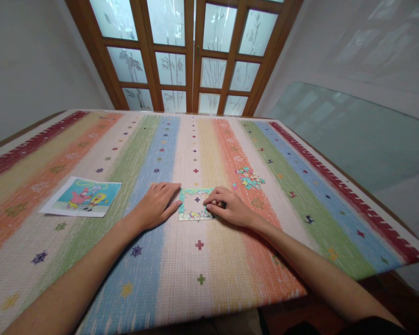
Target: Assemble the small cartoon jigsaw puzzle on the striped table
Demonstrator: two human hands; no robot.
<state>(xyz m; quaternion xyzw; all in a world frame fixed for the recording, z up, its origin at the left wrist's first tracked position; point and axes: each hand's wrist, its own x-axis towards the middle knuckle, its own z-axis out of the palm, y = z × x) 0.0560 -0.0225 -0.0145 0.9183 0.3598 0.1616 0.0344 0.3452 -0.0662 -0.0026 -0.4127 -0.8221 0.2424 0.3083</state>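
The half-built puzzle frame (194, 204) lies flat on the bench (209, 260) between both hands, the left hand (158, 204) spread flat at its 9 o'clock edge and the right hand (229, 205) pinching closed on its 3 o'clock edge, loose pieces (249, 177) at 1 o'clock nearer the right.

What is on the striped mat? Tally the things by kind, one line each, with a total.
Partly built puzzle frame, between the left hand and right hand: 1
Heap of loose puzzle pieces: 1
Printed cartoon picture: 1
Hands resting at the puzzle: 2
Total: 5, counting the heap as one; its single pieces are too small to count.
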